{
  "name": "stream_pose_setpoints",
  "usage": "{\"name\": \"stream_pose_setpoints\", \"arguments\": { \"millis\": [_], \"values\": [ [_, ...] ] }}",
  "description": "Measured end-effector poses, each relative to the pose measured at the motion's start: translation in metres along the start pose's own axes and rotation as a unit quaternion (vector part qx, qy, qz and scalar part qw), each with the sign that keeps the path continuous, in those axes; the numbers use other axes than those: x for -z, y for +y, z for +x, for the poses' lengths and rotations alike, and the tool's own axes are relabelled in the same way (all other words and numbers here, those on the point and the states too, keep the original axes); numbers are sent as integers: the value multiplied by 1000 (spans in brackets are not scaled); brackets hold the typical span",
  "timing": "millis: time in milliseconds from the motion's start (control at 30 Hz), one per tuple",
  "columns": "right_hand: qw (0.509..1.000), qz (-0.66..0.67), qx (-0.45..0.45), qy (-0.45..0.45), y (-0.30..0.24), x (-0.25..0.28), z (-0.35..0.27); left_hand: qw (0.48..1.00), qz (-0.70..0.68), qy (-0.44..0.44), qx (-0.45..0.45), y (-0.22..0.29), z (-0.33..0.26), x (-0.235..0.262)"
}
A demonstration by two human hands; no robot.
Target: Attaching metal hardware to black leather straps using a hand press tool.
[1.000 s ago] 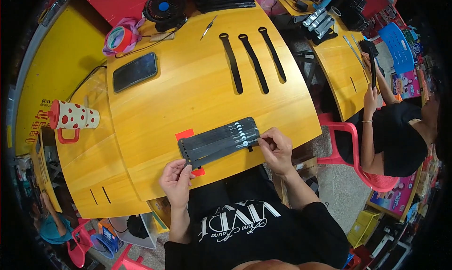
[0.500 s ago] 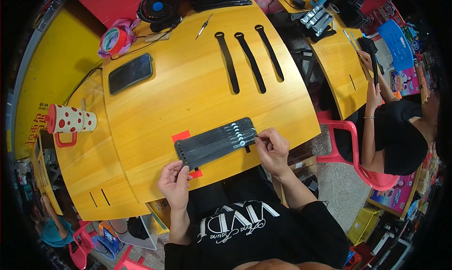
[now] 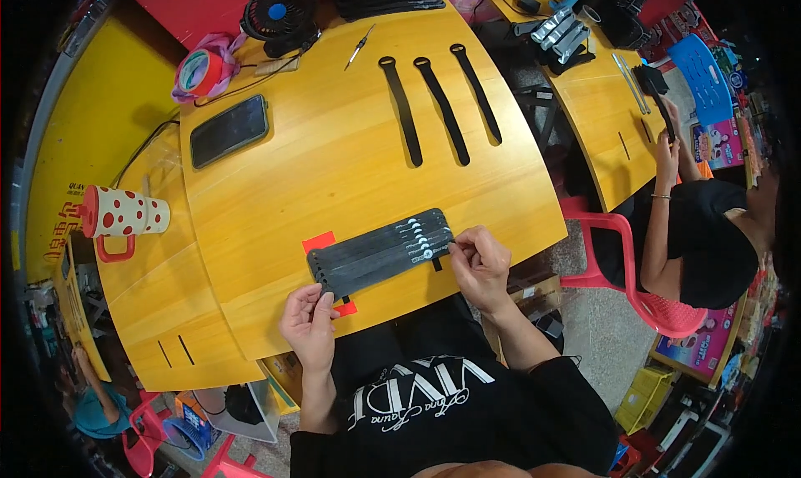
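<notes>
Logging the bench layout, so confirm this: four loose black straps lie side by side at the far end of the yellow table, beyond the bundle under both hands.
Wrong count: the head view shows three loose black straps there, not four. The rest holds.

Bundle of black straps (image 3: 380, 252) lies flat on yellow table (image 3: 334, 161), on red sheet (image 3: 319, 244). Left hand (image 3: 310, 325) at 7 o'clock of bundle, fingertips touching its near end. Right hand (image 3: 479, 264) at 3 o'clock, pinching strap tips. Three loose black straps (image 3: 442, 107) at 12 o'clock, well apart. Phone (image 3: 229, 130) and spotted mug (image 3: 121, 215) at 10 o'clock. Another person (image 3: 697, 228) sits at 3 o'clock.
</notes>
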State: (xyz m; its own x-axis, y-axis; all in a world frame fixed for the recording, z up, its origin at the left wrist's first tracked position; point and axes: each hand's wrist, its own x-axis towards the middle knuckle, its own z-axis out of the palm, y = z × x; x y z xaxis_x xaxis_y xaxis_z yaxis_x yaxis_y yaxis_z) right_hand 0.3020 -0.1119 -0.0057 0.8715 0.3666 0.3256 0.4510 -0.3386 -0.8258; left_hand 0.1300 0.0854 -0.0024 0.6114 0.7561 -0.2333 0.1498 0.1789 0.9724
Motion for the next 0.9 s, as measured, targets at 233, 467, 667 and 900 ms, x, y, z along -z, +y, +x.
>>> {"name": "stream_pose_setpoints", "arguments": {
  "millis": [233,467,667,900],
  "values": [
    [1000,-5,-1,-5,-1,0,0,1000,-1,3,-3,-1,0,0],
    [1000,-4,-13,-9,-5,0,0,1000,-15,6,1,-1,1,0],
    [1000,-20,5,-18,-5,1,1,999,-19,16,-37,-10,2,-4],
    [999,-29,16,-8,0,-1,-3,999,-25,22,-18,-4,1,-9]
  ]
}}
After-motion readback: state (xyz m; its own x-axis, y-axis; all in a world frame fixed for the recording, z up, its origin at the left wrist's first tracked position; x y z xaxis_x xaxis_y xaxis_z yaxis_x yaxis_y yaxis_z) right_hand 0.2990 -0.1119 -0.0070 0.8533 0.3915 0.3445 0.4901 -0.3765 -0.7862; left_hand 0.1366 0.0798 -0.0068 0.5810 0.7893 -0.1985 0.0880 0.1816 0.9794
